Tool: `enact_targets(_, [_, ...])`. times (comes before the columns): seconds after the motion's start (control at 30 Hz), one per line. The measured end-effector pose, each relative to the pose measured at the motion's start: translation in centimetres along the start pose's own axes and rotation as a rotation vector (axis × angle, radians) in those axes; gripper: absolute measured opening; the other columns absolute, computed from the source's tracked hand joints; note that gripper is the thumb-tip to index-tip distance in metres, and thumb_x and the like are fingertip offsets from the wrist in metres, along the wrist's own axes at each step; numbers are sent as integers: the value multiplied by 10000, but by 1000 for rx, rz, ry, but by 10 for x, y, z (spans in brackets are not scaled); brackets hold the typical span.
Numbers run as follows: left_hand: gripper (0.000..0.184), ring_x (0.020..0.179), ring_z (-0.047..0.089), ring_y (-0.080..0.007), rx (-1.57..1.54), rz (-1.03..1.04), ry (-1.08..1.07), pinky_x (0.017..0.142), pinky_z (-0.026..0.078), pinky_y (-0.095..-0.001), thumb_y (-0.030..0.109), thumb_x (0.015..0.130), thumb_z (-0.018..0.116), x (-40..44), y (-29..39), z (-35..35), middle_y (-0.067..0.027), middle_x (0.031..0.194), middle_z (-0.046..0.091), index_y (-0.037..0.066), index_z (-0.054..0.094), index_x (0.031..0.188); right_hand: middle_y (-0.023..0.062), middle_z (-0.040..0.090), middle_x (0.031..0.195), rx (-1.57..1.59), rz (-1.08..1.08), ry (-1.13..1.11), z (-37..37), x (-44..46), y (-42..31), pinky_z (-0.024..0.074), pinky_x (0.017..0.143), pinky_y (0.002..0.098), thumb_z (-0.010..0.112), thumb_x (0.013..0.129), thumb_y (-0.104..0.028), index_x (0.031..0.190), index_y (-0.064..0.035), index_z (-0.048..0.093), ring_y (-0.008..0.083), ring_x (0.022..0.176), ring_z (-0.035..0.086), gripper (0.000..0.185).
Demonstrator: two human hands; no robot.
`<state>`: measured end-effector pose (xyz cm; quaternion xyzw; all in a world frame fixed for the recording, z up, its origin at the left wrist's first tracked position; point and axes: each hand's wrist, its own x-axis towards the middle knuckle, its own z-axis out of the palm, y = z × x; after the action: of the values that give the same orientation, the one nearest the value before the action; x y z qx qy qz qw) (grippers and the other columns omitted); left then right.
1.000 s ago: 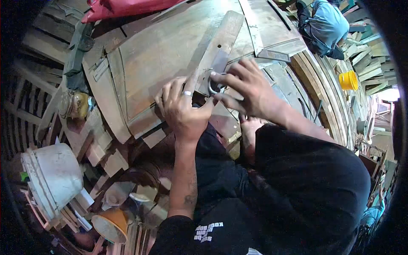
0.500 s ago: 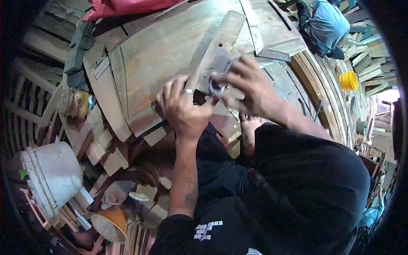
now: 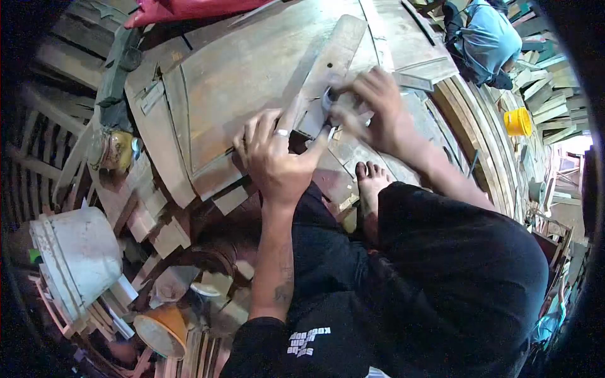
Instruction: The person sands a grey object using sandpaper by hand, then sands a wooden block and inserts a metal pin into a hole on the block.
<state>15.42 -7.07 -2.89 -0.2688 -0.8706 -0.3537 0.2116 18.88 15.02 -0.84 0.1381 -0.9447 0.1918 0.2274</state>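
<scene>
A long flat wooden piece (image 3: 334, 53) with a rounded far end and a small dark hole lies slanted over the plywood board (image 3: 233, 88). My left hand (image 3: 277, 151), with a ring on one finger, is closed around its near end, the thumb on the right side. Over the same piece, my right hand (image 3: 375, 113) is smeared by motion, its fingers bent around a curled grey strip (image 3: 328, 99) that looks like sandpaper. The strip is against or just above the wood; blur hides which. Part of it is hidden by the fingers.
Wood offcuts (image 3: 167, 236) lie to the left, near a white bucket (image 3: 85, 258) and an orange container (image 3: 165, 331). Long planks (image 3: 472, 126) run along the right. Beyond them stand a yellow bucket (image 3: 517, 121) and another person (image 3: 485, 41). My bare foot (image 3: 372, 189) is close below.
My right hand and the grey strip have shifted slightly up and right along the wooden piece. My left hand keeps its hold. More of my bare foot shows.
</scene>
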Motion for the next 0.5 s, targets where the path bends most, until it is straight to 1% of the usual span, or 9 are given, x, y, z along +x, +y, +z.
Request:
enact_targets(0.07, [626,1088,641,-323,25,15,-41,979,464,-474,298,717,923,3,-1,-2,-78,1095,710,111,766,1292,127,606,1010,125,-107,-61,-3,-7,-32,464,921,454,802,897,-271,1246,-89,718,327,990,545,403])
enact_targets(0.13, [611,1091,640,-321,38,-1,-26,980,463,-472,293,719,920,-2,-3,0,-75,1096,708,119,770,1285,114,603,1002,-18,-153,-60,-8,-2,-9,454,911,441,809,885,-287,1249,-89,718,323,973,540,424])
enact_targets(0.17, [611,1091,640,-321,44,-5,-32,980,463,-472,293,719,920,-6,-4,-2,-75,1096,708,119,770,1285,99,597,1001,-33,-14,-64,-13,2,0,445,902,428,823,855,-287,1249,-93,718,314,963,536,452])
enact_targets(0.2, [621,1091,639,-321,38,-10,-24,983,461,-472,290,710,924,-7,-4,-3,-73,1097,707,120,769,1287,90,592,995,-87,14,-15,-14,7,5,441,904,428,837,843,-273,1272,-91,713,309,962,536,483])
enact_targets(0.27, [642,1093,637,-319,9,-4,4,988,459,-472,283,691,931,0,-1,0,-70,1098,704,121,767,1290,92,583,997,-49,4,-79,-12,1,-6,441,919,445,826,878,-285,1299,-98,707,302,985,536,476])
enact_targets(0.3, [626,1087,638,-313,20,13,-20,977,462,-466,285,706,924,1,-1,-2,-65,1097,705,123,767,1290,91,578,1014,-2,-155,-26,-7,0,-12,440,923,444,813,892,-308,1314,-121,709,300,1010,533,474])
enact_targets(0.33, [626,1087,638,-313,16,15,-22,977,462,-466,285,706,924,1,-1,0,-65,1097,705,123,767,1290,86,584,1048,30,-183,-72,-7,-3,-23,438,926,436,806,892,-322,1295,-141,718,300,1030,529,450])
enact_targets(0.4, [637,1090,640,-303,54,10,-16,982,463,-464,283,702,919,-2,-4,1,-59,1107,705,130,764,1300,82,606,1057,-66,-174,-144,-17,3,-6,436,919,426,802,908,-331,1294,-153,725,290,1024,535,432])
enact_targets(0.5, [683,1081,640,-294,52,-2,-23,982,461,-464,272,674,924,-1,-1,-2,-56,1111,706,134,758,1322,81,654,1000,-95,-31,-91,-21,10,4,448,894,427,799,927,-340,1258,-112,749,277,979,557,405])
